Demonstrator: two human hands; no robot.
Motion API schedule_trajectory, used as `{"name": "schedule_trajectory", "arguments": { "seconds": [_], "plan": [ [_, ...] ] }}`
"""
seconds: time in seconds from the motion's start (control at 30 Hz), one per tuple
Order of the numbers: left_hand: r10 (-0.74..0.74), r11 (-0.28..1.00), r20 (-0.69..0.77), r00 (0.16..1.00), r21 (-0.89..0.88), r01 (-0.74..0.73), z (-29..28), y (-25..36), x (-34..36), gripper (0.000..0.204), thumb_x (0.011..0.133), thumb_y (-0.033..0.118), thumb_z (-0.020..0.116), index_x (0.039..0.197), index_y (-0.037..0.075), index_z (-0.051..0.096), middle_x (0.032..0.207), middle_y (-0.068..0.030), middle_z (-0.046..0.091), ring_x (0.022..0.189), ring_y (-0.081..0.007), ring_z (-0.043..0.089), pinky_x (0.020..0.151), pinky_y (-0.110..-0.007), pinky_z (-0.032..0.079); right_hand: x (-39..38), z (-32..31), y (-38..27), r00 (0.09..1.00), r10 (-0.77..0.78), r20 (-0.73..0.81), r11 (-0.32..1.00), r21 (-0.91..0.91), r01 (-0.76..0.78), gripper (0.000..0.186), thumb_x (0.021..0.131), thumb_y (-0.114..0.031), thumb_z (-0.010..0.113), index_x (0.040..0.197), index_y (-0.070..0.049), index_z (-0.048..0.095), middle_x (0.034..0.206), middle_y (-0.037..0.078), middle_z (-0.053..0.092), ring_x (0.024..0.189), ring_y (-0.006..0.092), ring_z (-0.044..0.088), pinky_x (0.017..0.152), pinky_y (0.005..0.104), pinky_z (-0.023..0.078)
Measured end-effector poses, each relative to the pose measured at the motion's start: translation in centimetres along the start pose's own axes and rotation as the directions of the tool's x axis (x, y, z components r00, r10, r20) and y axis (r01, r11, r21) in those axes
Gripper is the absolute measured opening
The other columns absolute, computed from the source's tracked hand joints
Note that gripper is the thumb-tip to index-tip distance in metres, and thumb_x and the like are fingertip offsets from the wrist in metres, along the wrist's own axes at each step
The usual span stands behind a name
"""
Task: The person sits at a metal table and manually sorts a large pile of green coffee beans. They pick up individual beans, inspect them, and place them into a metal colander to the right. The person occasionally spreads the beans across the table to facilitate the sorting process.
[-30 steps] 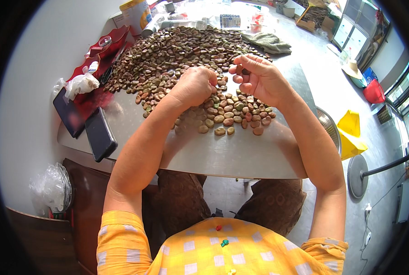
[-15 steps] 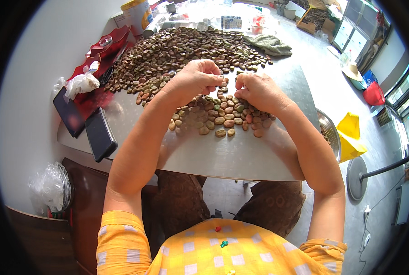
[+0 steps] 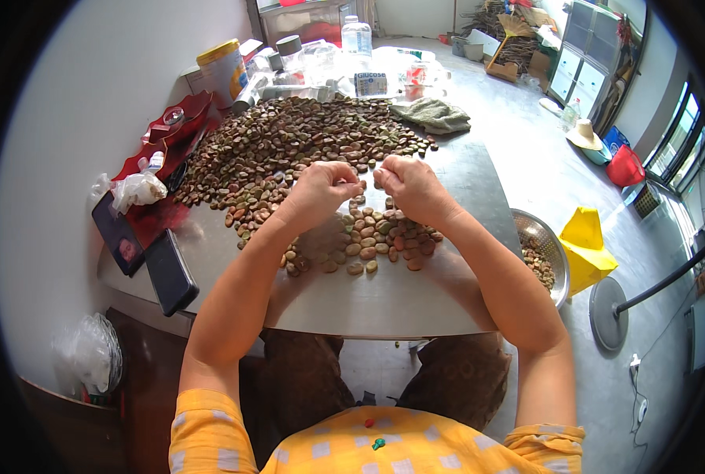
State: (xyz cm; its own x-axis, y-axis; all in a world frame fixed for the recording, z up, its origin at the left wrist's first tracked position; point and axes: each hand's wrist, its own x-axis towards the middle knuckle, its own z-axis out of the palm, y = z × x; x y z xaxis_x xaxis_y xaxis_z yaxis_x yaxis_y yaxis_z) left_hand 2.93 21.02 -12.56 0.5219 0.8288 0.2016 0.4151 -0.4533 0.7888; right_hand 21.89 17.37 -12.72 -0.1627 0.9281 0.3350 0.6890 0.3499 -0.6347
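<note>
A big heap of brown and green broad beans [image 3: 289, 138] covers the far left and middle of the metal-topped table [image 3: 368, 308]. Closer to me lies a loose single layer of broad beans [image 3: 366, 235], partly under my hands. Over the gap between heap and layer, my left hand [image 3: 321, 193] is closed, thumb and fingertips pinched together; what sits in the pinch is too small to name. Just right of it, facing it, my right hand [image 3: 420, 189] has its fingers curled down and closed near a few beans, its fingertips partly hidden.
Two phones [image 3: 171, 272] lie at the table's left edge beside a red tray [image 3: 191, 118]. Plastic bottles [image 3: 356, 47], a tin [image 3: 222, 67] and a grey-green cloth [image 3: 431, 116] stand or lie behind the heap. A metal colander [image 3: 559, 265] holding beans is off the right edge.
The view has tilted up, so more bottles and the colander's contents show. My hands remain close together over the beans, with the fingers still closed.
</note>
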Motion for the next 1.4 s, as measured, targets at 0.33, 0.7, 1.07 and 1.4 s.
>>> {"name": "schedule_trajectory", "arguments": {
  "seconds": [0.33,0.7,1.07,1.4],
  "plan": [
    [0.115,0.902,-0.042,0.992,0.423,-0.086,1.3,0.1,-0.8,0.012,0.072,0.005,0.066,0.082,-0.002,0.066,0.075,-0.0169,0.064,0.072,-0.0281,0.064,0.068,-0.035,0.049,0.2,-0.1,-0.2,0.955,0.068,0.289,0.414,0.863,-0.291,0.015,0.089,-0.016,0.061,0.085,-0.002,0.057,0.067,0.004,0.056,0.050,0.0085,0.049,0.040,0.0215,0.037],
    [0.135,0.926,0.019,0.991,0.352,-0.133,1.2,0.3,-0.8,0.008,0.071,0.000,0.067,0.078,-0.002,0.064,0.074,-0.0151,0.064,0.069,-0.0257,0.063,0.067,-0.034,0.049,-1.2,1.6,-0.8,0.973,-0.106,0.207,0.920,-0.350,0.175,0.018,0.078,-0.022,0.062,0.088,-0.008,0.069,0.088,0.014,0.067,0.088,0.0280,0.066,0.076,0.0387,0.052],
    [0.152,0.906,0.048,0.987,0.392,-0.159,0.9,-0.5,-0.7,0.013,0.068,0.000,0.070,0.078,-0.003,0.062,0.072,-0.0133,0.063,0.067,-0.0217,0.061,0.066,-0.033,0.048,-1.3,1.8,-1.2,0.981,-0.057,0.187,0.920,-0.370,0.124,0.018,0.076,-0.022,0.063,0.087,-0.008,0.070,0.089,0.013,0.068,0.091,0.0273,0.065,0.078,0.0377,0.052],
    [0.164,0.906,0.056,0.985,0.386,-0.173,0.7,-1.3,-0.5,0.015,0.066,0.003,0.073,0.076,-0.002,0.063,0.071,-0.0134,0.063,0.067,-0.0223,0.062,0.065,-0.033,0.048,-1.4,1.9,-1.1,0.976,-0.079,0.205,0.919,-0.364,0.151,0.020,0.079,-0.018,0.059,0.093,-0.006,0.066,0.090,0.017,0.066,0.089,0.0319,0.064,0.077,0.0422,0.051]
  ]
}}
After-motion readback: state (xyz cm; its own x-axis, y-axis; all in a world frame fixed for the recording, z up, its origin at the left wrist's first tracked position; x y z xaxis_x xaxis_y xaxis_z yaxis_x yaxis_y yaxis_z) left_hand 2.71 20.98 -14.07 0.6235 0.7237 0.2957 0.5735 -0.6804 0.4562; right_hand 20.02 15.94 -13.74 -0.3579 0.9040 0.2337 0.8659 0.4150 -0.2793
